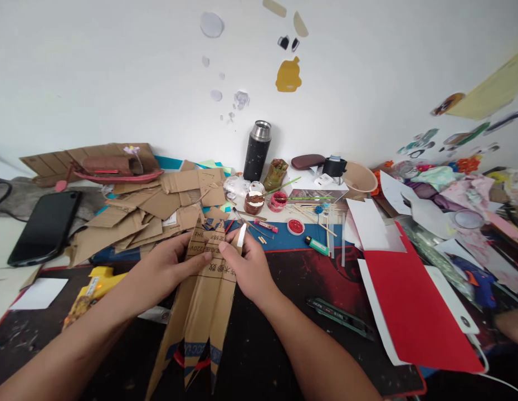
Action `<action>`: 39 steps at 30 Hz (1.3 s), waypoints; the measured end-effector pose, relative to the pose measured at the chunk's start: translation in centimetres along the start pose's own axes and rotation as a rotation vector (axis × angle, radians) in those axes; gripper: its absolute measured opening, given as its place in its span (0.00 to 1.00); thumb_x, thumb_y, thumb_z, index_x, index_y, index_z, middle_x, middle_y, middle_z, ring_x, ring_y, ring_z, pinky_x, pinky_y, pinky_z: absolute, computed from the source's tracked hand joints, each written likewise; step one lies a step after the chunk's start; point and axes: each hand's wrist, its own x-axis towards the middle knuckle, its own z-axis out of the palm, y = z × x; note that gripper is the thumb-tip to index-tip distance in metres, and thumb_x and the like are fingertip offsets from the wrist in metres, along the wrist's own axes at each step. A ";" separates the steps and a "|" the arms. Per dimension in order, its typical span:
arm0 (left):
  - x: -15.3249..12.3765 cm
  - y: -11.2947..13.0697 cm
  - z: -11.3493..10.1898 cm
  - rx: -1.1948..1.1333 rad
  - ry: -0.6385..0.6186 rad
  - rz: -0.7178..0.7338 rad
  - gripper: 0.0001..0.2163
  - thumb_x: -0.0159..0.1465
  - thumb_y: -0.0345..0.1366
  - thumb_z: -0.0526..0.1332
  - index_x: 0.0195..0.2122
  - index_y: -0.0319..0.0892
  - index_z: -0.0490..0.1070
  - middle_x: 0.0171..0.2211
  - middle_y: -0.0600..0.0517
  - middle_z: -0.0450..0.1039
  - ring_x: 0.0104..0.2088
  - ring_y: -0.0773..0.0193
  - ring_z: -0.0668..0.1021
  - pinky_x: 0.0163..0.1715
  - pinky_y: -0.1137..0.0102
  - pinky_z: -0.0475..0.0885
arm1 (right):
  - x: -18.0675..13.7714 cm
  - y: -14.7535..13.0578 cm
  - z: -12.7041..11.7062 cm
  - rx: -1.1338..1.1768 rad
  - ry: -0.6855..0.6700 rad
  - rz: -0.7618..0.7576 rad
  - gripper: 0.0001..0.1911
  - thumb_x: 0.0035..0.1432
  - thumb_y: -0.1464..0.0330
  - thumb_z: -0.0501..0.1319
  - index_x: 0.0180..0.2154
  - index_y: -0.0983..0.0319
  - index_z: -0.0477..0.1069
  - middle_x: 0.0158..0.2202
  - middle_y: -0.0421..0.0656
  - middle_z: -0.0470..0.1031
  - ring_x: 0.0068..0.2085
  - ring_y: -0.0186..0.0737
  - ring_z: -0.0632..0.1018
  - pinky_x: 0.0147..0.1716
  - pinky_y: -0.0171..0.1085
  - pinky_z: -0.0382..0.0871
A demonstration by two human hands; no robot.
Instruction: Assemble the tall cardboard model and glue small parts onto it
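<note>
A long piece of brown cardboard (203,301), folded lengthwise into pleats and printed with dark characters, is held over the dark mat. My left hand (175,262) grips its left side near the far end, thumb lying on the printed face. From the right, my right hand (246,264) pinches the same end, its thumb close to the other thumb. A small white strip (241,235) shows by the right fingers. The near end of the cardboard splits into pointed tips with blue print. Partly behind the left forearm lies a yellow glue gun (96,287).
Cardboard scraps (159,209) are heaped at the back left, below a model boat (117,167). A black flask (258,150) stands against the wall near paint pots (254,202). A green utility knife (340,317) and a red sheet (413,301) lie to the right; a phone (45,225) lies left.
</note>
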 end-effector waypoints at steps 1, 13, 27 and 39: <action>0.0 0.0 0.0 -0.006 0.007 -0.006 0.27 0.53 0.63 0.79 0.47 0.51 0.89 0.47 0.46 0.92 0.51 0.36 0.89 0.52 0.48 0.87 | 0.0 0.1 0.0 0.004 -0.001 0.003 0.17 0.57 0.52 0.70 0.34 0.55 0.68 0.26 0.32 0.63 0.30 0.39 0.66 0.34 0.39 0.66; 0.0 -0.8 0.3 -0.074 0.082 -0.016 0.26 0.56 0.62 0.77 0.48 0.49 0.88 0.45 0.45 0.92 0.55 0.33 0.88 0.49 0.50 0.87 | -0.5 1.1 0.8 0.100 -0.077 0.074 0.17 0.58 0.53 0.71 0.40 0.56 0.75 0.38 0.41 0.79 0.40 0.47 0.78 0.46 0.45 0.75; 0.1 -1.3 1.6 -0.077 0.140 0.039 0.21 0.57 0.56 0.77 0.44 0.48 0.85 0.46 0.47 0.91 0.50 0.40 0.88 0.56 0.50 0.83 | -0.4 1.1 1.2 0.096 -0.050 0.049 0.14 0.55 0.57 0.69 0.42 0.56 0.78 0.39 0.42 0.82 0.45 0.51 0.82 0.48 0.46 0.78; -0.3 -1.2 1.4 -0.223 0.128 -0.043 0.30 0.55 0.56 0.81 0.54 0.48 0.83 0.51 0.45 0.91 0.54 0.38 0.89 0.51 0.54 0.86 | -0.5 0.5 1.1 0.148 -0.082 0.016 0.17 0.60 0.55 0.70 0.47 0.55 0.80 0.44 0.44 0.86 0.53 0.55 0.85 0.58 0.52 0.79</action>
